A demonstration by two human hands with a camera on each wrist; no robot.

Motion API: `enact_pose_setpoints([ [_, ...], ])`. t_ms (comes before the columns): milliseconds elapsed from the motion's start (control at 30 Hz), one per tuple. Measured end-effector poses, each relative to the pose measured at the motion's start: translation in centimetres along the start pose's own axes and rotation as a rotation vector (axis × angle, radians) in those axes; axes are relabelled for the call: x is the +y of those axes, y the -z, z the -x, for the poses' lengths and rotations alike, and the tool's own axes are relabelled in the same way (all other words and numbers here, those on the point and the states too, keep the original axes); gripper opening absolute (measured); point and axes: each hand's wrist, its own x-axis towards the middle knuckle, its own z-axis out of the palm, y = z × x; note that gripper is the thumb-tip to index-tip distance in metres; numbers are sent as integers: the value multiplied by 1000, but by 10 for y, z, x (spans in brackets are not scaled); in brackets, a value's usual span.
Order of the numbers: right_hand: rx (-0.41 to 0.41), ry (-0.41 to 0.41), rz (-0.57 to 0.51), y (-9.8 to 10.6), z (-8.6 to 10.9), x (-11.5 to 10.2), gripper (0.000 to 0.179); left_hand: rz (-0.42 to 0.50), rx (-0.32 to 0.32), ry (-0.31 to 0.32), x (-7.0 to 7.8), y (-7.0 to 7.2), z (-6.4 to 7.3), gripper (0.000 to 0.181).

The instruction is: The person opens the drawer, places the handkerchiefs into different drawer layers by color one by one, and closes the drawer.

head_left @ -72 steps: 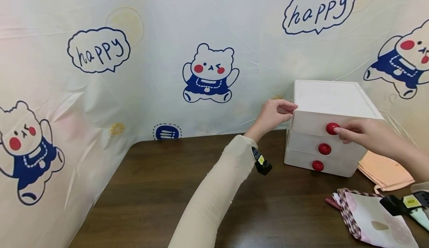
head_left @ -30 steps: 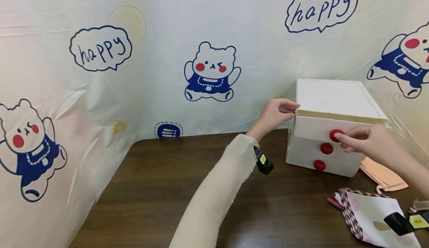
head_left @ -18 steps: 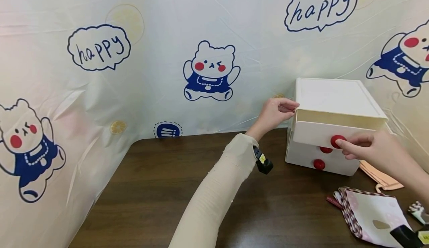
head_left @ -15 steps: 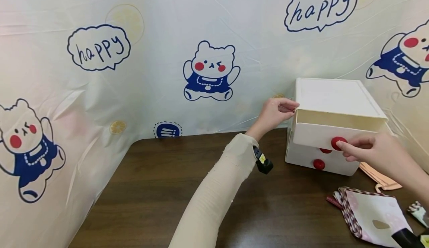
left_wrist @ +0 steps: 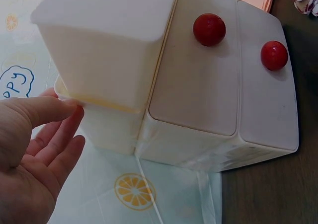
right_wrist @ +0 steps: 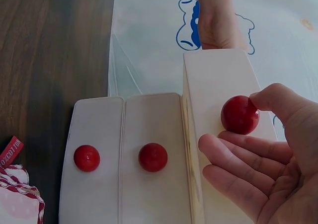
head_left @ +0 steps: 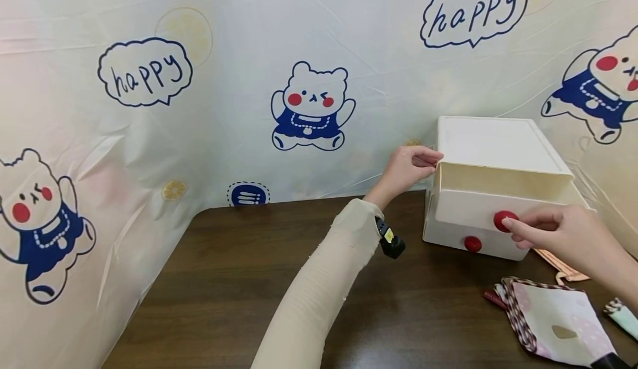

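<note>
A white cabinet (head_left: 503,144) with several stacked drawers stands at the back right of the table. Its top drawer (head_left: 461,208) is pulled well out, and the space behind its front is in view. My right hand (head_left: 573,236) pinches that drawer's round red knob (head_left: 505,221) between thumb and fingers. At the cabinet's upper front left corner, my left hand (head_left: 405,172) grips the edge with thumb and fingertips. The middle drawer's knob (right_wrist: 152,157), hidden in the head view, shows in the right wrist view above the lowest knob (head_left: 472,244); both those drawers are closed.
A folded pink-and-white cloth (head_left: 558,316) with checked trim and a red tag lies in front of the cabinet on the dark wooden table (head_left: 239,280). Orange cloth (head_left: 563,264) lies by the cabinet's right side, with another checked-trim piece (head_left: 623,316) at the right edge.
My right hand has drawn the top drawer outward from closed, toward me, covering the middle knob in the head view. My left hand has stayed at the cabinet's corner.
</note>
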Motion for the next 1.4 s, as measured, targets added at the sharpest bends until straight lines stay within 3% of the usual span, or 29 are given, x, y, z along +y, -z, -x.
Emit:
enact_pose_setpoints([
  [567, 57, -16, -49, -3, 19, -7, 23, 30, 6, 17, -1, -1, 1, 22],
  [833, 7, -63, -40, -5, 26, -12, 31, 36, -3, 12, -1, -1, 0, 23],
  [1067, -10, -81, -91, -5, 33, -15, 29, 24, -2, 21, 7, 2, 4, 22],
  [1400, -28, -65, -83, -5, 43, -16, 25, 15, 2, 20, -1, 0, 0, 23],
])
